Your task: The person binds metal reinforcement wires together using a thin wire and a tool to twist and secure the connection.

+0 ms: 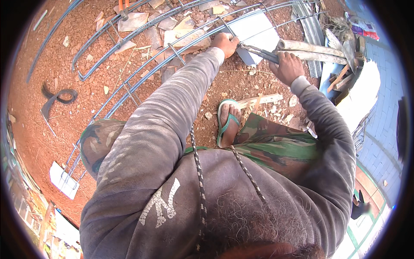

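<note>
A long reinforcing-steel cage (174, 52) of thin ribbed bars and cross stirrups runs from lower left to upper right. My left hand (225, 44) is closed around the near rebar of this cage, beside a stirrup; its fingertips are partly hidden. In my right hand (288, 68) are dark-handled pincers (263, 54), held by the handle ends. Their jaws point left and meet the steel close to my left fingers. Whether a wire sits in the jaws is too small to tell. Behind the pincers lies a white sheet (258, 32).
A coil of dark tie wire (64, 96) lies on the red soil at left. An orange-handled tool (124, 11) rests among broken tiles (133, 21). At right are round poles (312, 49), corrugated metal (308, 26) and blue paving (379, 108). My sandalled foot (228, 121) stands near a wood strip (261, 100).
</note>
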